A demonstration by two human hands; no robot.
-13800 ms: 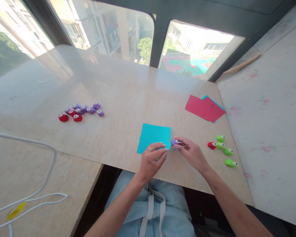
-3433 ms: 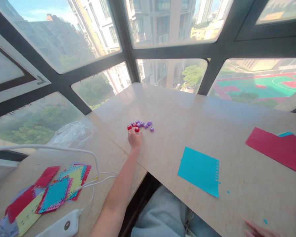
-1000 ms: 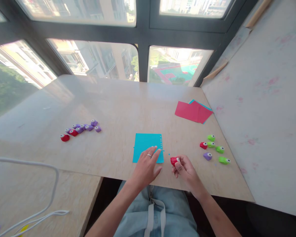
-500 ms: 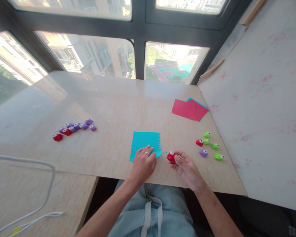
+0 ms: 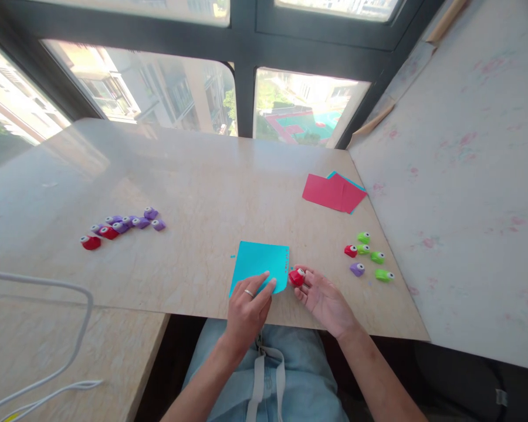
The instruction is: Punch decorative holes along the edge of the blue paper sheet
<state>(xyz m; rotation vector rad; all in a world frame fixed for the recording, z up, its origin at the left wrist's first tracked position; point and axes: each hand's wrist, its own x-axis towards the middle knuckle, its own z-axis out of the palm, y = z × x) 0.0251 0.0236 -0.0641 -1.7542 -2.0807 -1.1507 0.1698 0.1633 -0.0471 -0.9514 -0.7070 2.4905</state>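
A blue sheet of paper [image 5: 260,259] lies near the table's front edge, with a row of small punched holes along its right side. My left hand [image 5: 249,305] grips its lower edge, fingers on top; the thumb is mostly hidden. Beside the sheet's right edge, my right hand [image 5: 328,299] holds a red craft punch [image 5: 297,277] in its fingers, palm turned partly upward. The punch sits right at the paper's edge; whether the paper is inside its slot I cannot tell. Tiny blue paper bits [image 5: 233,256] lie to the left of the sheet.
Several green punches [image 5: 377,257], a red punch [image 5: 351,251] and a purple punch [image 5: 357,269] stand at the right. More purple and red punches [image 5: 109,232] are grouped at the left. Red paper sheets [image 5: 325,191] lie farther back, near the wall. A white cable [image 5: 85,328] crosses the lower left.
The blue sheet has shifted and turned slightly, with my left hand on it. My right hand has brought the red craft punch left to the sheet's edge. The view has shifted slightly.
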